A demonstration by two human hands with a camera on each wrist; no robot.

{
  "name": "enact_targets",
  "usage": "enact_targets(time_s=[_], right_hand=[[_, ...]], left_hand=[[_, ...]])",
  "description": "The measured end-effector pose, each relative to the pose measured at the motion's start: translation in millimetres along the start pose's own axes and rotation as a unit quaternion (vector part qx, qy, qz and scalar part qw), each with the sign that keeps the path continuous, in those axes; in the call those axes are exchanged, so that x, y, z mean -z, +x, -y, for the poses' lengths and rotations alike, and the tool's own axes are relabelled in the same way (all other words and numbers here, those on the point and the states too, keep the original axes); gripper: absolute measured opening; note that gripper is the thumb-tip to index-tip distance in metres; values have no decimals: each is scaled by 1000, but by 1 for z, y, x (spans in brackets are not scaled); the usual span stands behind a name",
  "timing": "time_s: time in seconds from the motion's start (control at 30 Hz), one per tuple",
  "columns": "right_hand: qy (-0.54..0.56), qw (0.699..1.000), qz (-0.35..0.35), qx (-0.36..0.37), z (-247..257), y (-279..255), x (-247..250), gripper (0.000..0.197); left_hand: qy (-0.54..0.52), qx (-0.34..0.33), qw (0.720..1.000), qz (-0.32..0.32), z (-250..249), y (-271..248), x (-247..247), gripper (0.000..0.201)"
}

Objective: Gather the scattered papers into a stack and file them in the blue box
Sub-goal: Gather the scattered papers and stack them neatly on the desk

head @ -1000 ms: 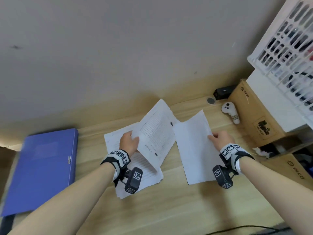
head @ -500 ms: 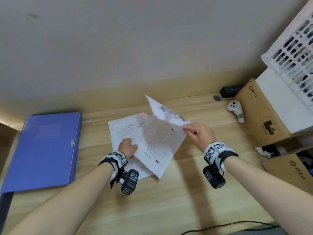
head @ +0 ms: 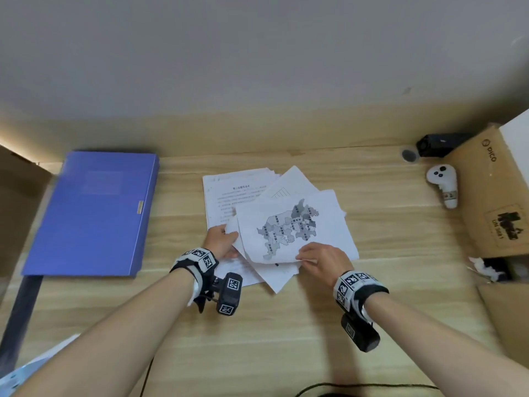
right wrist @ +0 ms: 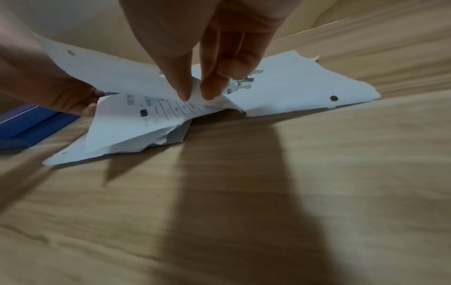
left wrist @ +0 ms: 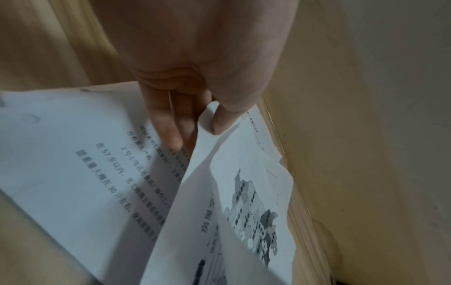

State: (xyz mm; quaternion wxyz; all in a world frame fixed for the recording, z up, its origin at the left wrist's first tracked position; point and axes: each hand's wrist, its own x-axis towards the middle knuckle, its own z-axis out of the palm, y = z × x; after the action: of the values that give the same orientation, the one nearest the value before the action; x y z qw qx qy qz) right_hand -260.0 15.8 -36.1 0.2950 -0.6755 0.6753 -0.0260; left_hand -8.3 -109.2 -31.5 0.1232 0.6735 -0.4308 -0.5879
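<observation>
A loose pile of white papers (head: 229, 196) lies fanned out in the middle of the wooden desk (head: 286, 325). The top sheet, printed with a grey map (head: 289, 224), faces up. My left hand (head: 221, 239) pinches the left corner of the upper sheets (left wrist: 207, 119), thumb on top and fingers underneath. My right hand (head: 317, 259) pinches the near edge of the map sheet (right wrist: 195, 92) between thumb and fingertips. The blue box (head: 91, 213) lies flat and closed at the left of the desk, apart from the pile.
At the back right lie a white controller (head: 443, 187) and a black device (head: 438, 144), beside a cardboard box (head: 492, 190). Another cardboard box (head: 509, 305) sits nearer on the right. A black cable (head: 357, 386) runs along the near edge.
My right hand has carried the right-hand sheet over, turned it map side up and laid it on the pile. My left hand has kept hold of the pile's left edge.
</observation>
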Motion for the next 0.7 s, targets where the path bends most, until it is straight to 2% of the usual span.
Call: enact_targets(time_s=[0.2,0.3,0.37,0.43,0.5,0.6,0.67,0.7], right_hand=[[-47,995,80,-28,-8,1,8,24],[-9,990,124,-60,-3,4,19,43],[-9,995,95,-34,-4,15,29,45],[-23,999,40,3,-8,37,42,39],[-28,999,10,10,-9,64,56,36],[-42,998,40,16,-3,105,67,71],[-84,994,73,22,1,125,64,77],[-111,990,86,28,2,131,61,74]], left_hand=[[-53,-10,998,-18,1,6,1,9],[-86,-3,996,-25,-1,10,-1,10],[-119,2,993,-12,-1,11,-3,13],[-131,2,991,11,0,8,-5,18],[-123,-10,992,16,3,4,-7,24],[-111,-36,993,3,4,1,-9,28],[-105,-48,993,-6,4,1,-9,25],[-104,-52,993,-11,5,2,-9,23]])
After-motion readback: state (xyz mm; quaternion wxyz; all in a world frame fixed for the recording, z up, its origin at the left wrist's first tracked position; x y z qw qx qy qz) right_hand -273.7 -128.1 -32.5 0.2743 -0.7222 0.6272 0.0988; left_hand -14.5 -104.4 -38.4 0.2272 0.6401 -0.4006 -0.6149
